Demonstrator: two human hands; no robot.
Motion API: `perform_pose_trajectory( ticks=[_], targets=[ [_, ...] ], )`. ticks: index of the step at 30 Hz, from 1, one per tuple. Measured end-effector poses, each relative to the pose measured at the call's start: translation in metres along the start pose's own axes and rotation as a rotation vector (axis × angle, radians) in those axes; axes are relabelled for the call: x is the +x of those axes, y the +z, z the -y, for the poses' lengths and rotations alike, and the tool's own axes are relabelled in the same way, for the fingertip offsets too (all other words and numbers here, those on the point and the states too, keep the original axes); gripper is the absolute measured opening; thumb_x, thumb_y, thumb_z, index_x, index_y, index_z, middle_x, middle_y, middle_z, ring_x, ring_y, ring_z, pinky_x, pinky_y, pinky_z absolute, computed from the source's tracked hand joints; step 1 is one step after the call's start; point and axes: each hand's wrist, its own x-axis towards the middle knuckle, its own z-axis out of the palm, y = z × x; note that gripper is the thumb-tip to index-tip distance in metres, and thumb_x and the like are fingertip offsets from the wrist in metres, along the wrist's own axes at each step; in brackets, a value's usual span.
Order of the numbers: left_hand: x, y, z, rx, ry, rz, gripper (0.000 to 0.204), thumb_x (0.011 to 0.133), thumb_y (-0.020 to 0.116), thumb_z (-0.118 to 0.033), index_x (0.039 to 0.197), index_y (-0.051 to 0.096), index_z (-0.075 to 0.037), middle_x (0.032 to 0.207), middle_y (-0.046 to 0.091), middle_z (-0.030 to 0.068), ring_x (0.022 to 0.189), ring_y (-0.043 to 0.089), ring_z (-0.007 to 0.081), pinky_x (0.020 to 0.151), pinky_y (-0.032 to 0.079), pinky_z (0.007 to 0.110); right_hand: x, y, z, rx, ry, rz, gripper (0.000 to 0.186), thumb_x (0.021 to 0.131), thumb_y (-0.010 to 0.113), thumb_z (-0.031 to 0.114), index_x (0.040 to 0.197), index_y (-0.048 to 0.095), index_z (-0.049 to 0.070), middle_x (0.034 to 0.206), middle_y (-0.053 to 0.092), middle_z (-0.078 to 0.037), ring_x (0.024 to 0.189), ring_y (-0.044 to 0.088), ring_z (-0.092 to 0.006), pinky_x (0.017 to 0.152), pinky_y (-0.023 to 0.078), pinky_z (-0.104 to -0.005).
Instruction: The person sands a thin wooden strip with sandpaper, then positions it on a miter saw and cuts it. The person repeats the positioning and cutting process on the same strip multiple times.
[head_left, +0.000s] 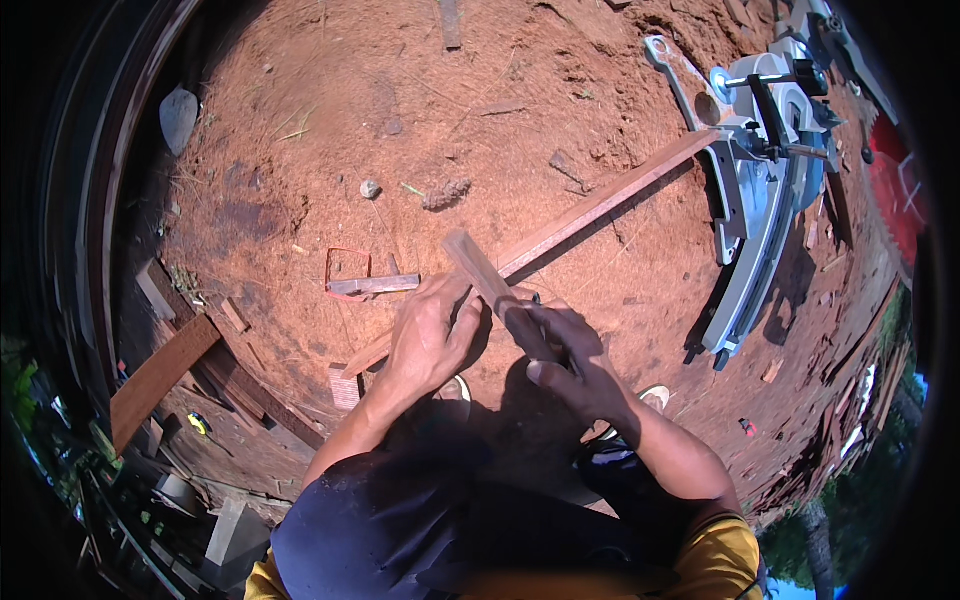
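My left hand [432,325] is closed over a long reddish wooden strip [610,202], which runs diagonally under it; the fingertips are partly hidden. Held in my right hand [580,358] is a short wooden piece [482,270], tilted across the strip, its far end beside my left fingers. A small dark tip shows by my right fingers, too small to name. The strip's far end reaches the miter saw [770,170] at the far right; its near end comes out below my left wrist.
A small wooden offcut [375,285] and a thin orange-red loop [331,262] lie left of my hands. Boards [165,380] and a yellow tool [199,424] lie at left. A red circular blade [897,190] stands at the right rim. Stones and scraps dot the sawdust-covered ground [330,120].
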Motion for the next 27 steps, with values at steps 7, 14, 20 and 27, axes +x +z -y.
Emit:
perform_pose_trajectory(
  ticks=[7,14,20,27],
  targets=[
    [0.018,-0.002,-0.007,-0.794,-0.112,-0.134,0.071,0.1,0.063,-0.04,0.15,0.044,0.006,0.123,0.066,0.02,0.118,0.064,0.0252,0.102,0.05,0.04,-0.001,0.004,-0.005,0.059,0.091,0.029,0.071,0.088,0.069,0.032,0.145,0.05,-0.006,0.115,0.055,-0.012,0.109,0.057,-0.0212,0.094,0.047,-0.0357],
    [0.027,0.01,-0.004,-0.746,-0.05,-0.183,0.069,0.099,0.069,-0.039,0.148,0.048,0.005,0.117,0.069,0.0155,0.112,0.065,0.0214,0.101,0.05,0.036,0.001,0.002,-0.001,0.145,0.116,0.043,0.069,0.089,0.073,0.028,0.144,0.05,-0.007,0.121,0.055,-0.013,0.11,0.058,-0.0203,0.095,0.049,-0.0338],
    [0.026,0.014,0.006,-0.701,0.011,-0.223,0.067,0.099,0.069,-0.04,0.146,0.051,0.004,0.115,0.07,0.013,0.11,0.065,0.0192,0.102,0.049,0.036,0.003,-0.001,0.006,0.047,0.029,-0.017,0.064,0.091,0.073,0.031,0.14,0.055,-0.007,0.124,0.058,-0.015,0.113,0.062,-0.0229,0.096,0.05,-0.0353],
    [0.024,0.016,0.005,-0.659,0.067,-0.219,0.069,0.098,0.072,-0.042,0.146,0.051,0.003,0.114,0.07,0.0116,0.105,0.064,0.0165,0.095,0.052,0.033,0.01,-0.029,0.024,-0.529,-0.351,-0.438,0.038,0.091,0.071,0.003,0.129,0.067,0.002,0.102,0.071,-0.017,0.087,0.067,-0.0308,0.079,0.054,-0.037]
  ],
)
